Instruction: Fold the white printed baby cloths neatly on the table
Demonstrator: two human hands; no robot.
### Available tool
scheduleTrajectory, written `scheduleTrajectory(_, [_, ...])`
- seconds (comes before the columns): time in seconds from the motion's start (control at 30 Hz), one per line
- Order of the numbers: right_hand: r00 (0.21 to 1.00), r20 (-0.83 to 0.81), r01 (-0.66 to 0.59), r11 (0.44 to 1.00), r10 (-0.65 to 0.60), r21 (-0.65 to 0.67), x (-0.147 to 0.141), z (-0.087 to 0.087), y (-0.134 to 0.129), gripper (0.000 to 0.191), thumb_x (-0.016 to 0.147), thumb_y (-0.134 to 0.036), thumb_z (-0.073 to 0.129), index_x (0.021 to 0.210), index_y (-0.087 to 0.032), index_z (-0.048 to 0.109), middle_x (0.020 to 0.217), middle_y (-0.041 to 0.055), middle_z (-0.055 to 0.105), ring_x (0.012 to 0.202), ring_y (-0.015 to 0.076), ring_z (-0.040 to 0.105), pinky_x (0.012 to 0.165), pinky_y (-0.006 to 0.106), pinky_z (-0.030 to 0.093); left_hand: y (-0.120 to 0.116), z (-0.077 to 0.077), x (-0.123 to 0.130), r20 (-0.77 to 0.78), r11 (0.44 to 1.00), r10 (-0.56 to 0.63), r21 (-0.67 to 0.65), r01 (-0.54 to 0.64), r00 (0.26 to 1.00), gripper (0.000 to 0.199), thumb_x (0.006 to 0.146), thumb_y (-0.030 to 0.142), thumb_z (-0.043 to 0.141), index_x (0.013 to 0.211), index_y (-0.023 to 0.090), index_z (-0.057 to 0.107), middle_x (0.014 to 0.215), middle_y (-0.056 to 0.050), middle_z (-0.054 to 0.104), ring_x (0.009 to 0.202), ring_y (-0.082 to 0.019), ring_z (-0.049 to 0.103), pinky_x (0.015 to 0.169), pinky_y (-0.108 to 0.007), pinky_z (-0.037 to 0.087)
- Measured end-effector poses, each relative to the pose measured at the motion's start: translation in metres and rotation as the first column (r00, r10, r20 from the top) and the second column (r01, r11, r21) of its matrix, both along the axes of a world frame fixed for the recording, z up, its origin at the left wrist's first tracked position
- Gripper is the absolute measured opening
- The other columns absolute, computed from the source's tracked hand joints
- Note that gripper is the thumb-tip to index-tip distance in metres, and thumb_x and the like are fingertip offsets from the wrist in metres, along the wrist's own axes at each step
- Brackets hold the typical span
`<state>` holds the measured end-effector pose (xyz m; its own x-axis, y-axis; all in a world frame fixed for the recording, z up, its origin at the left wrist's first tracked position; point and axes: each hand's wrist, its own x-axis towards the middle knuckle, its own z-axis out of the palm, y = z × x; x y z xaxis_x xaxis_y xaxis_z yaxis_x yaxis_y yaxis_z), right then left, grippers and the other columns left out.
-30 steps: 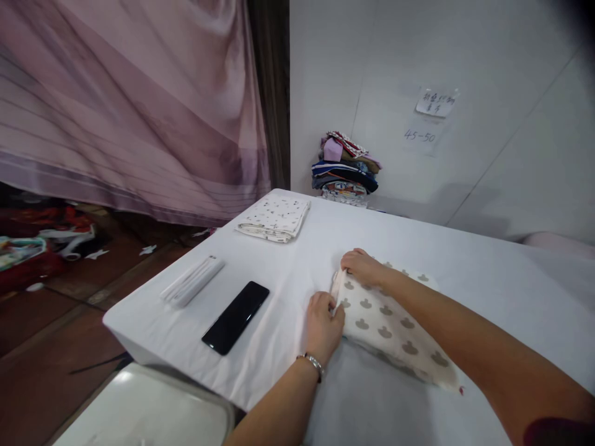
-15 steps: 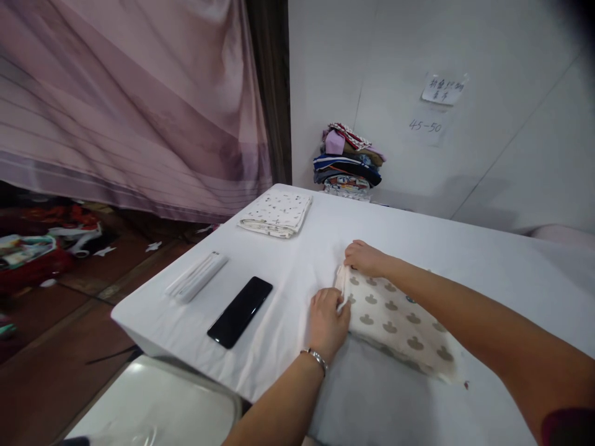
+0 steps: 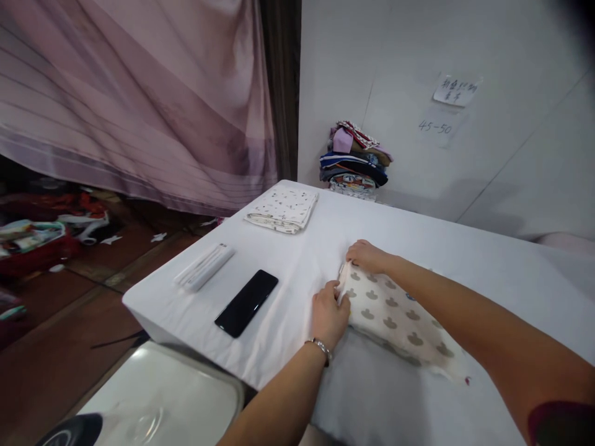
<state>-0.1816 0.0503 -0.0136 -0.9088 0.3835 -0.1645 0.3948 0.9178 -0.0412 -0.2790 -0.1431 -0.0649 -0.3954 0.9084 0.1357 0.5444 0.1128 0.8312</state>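
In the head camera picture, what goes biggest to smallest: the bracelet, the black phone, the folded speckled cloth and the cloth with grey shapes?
1. Cloth with grey shapes
2. Folded speckled cloth and black phone: they look close, and the phone is nearer the camera, so I can't rank them
3. Bracelet

Open tabletop [image 3: 328,232] gives passage between patterned fabric [image 3: 380,310] and folded cloth [image 3: 283,207]; nearer, the black phone [image 3: 246,303] obstructs the left.

Shows cream with repeated grey-brown motifs on cloth [image 3: 379,305]; solid black on phone [image 3: 246,303], left of cloth.
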Motion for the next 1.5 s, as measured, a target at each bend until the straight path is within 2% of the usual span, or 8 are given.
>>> scheduleTrajectory(0.17, [0.996,0.082,0.032,0.999,-0.03,-0.017,-0.006,-0.001,0.005,0.04,0.075,-0.009,0.049,0.108,-0.027,0.063,0.115,0.0059,0.061,0.112,0.024,0.049,0.092,0.038,0.032,-0.002,0.0,0.0,-0.144,0.999,0.03,0.041,-0.024,0.989,0.027,0.078,0.023,0.053,0.104,0.017,0.055,0.087,-0.006,0.059,0.089,-0.021,0.054,0.084,-0.037,0.041])
scheduleTrajectory(0.3, [0.988,0.155,0.038,0.997,-0.027,-0.066,-0.014,0.003,0.008,0.046,0.069,-0.006,0.05,0.104,-0.031,0.066,0.113,0.0035,0.063,0.109,0.0234,0.053,0.089,0.037,0.035,-0.005,0.0,-0.001,-0.189,0.997,0.026,0.076,-0.012,0.982,0.034,0.078,0.027,0.054,0.111,0.016,0.053,0.104,-0.009,0.058,0.106,-0.024,0.049,0.094,-0.041,0.036])
scheduleTrajectory(0.53, [0.988,0.155,0.007,0.999,-0.014,0.048,-0.016,0.019,0.001,0.031,0.064,-0.013,0.057,0.089,-0.023,0.07,0.101,0.0084,0.064,0.106,0.0264,0.052,0.096,0.043,0.029,-0.005,0.004,-0.002,-0.116,0.997,-0.021,0.07,0.029,0.993,0.035,0.078,0.026,0.056,0.111,0.017,0.055,0.098,-0.006,0.06,0.099,-0.022,0.053,0.092,-0.04,0.038])
scheduleTrajectory(0.67, [0.987,0.159,0.016,1.0,-0.016,0.004,-0.011,0.025,-0.001,0.025,0.066,-0.012,0.055,0.085,-0.023,0.068,0.095,0.0068,0.065,0.105,0.0243,0.052,0.101,0.049,0.021,-0.004,0.004,-0.001,-0.078,0.998,0.0,0.059,0.005,0.997,0.04,0.077,0.029,0.057,0.114,0.016,0.055,0.094,-0.007,0.062,0.094,-0.021,0.055,0.088,-0.039,0.04])
scheduleTrajectory(1.0, [0.98,0.199,-0.015,1.0,0.013,0.011,-0.017,0.021,0.002,0.021,0.068,-0.013,0.053,0.074,-0.025,0.069,0.079,0.0045,0.067,0.095,0.0238,0.055,0.101,0.052,0.02,0.0,0.0,-0.003,-0.03,1.0,-0.021,0.022,0.021,0.999,0.029,0.08,0.037,0.054,0.098,0.019,0.067,0.08,-0.005,0.067,0.081,-0.02,0.059,0.085,-0.038,0.04])
scheduleTrajectory(1.3, [0.982,0.189,0.005,1.0,-0.001,-0.021,-0.018,0.013,-0.008,0.035,0.072,-0.01,0.048,0.098,-0.026,0.067,0.111,0.0069,0.063,0.115,0.0254,0.047,0.103,0.055,0.018,0.0,0.001,-0.004,-0.132,0.999,-0.041,0.004,0.042,0.99,0.027,0.085,0.037,0.048,0.09,0.02,0.069,0.081,-0.005,0.069,0.081,-0.02,0.06,0.083,-0.035,0.039])
scheduleTrajectory(1.4, [0.993,0.056,0.1,0.994,-0.103,0.047,-0.004,0.019,-0.019,0.041,0.077,-0.011,0.046,0.114,-0.023,0.061,0.13,0.0095,0.052,0.128,0.0272,0.034,0.105,0.055,0.016,0.001,0.0,-0.005,-0.158,0.999,-0.048,0.006,0.05,0.986,0.028,0.086,0.036,0.045,0.09,0.021,0.068,0.084,-0.005,0.069,0.084,-0.02,0.06,0.085,-0.035,0.037])
scheduleTrajectory(1.5, [0.969,-0.146,0.213,0.974,-0.2,0.077,0.016,0.019,-0.05,0.044,0.083,-0.017,0.044,0.127,-0.02,0.051,0.142,0.0102,0.038,0.136,0.026,0.021,0.108,0.052,0.012,0.002,0.0,-0.006,-0.182,0.998,-0.068,0.004,0.07,0.981,0.03,0.088,0.035,0.042,0.089,0.021,0.068,0.086,-0.005,0.069,0.085,-0.02,0.06,0.085,-0.035,0.036])
